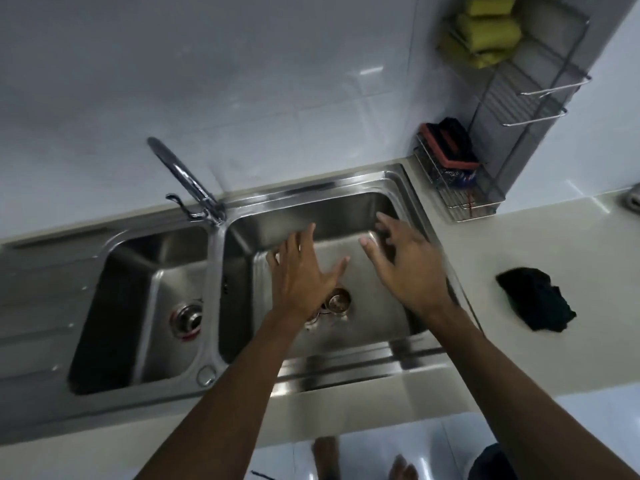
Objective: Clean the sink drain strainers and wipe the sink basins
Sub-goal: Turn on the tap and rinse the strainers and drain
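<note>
A steel double sink is set into a pale counter. The left basin point(162, 258) has a drain strainer point(187, 320) in its floor. Above the right basin point(374, 209), my left hand point(301, 275) and my right hand point(408, 268) hover with fingers spread, and neither holds anything. My left wrist partly covers the right basin's drain strainer point(337, 301), whose shiny metal parts show below the hand. On the counter to the right of the sink lies a dark crumpled cloth point(536, 299).
A chrome faucet point(187, 181) rises behind the divider between the basins. A wire rack point(460, 188) at the back right holds a red and black scrub sponge point(450, 143). Yellow sponges point(485, 32) sit in a wall rack above. My bare feet show below the counter edge.
</note>
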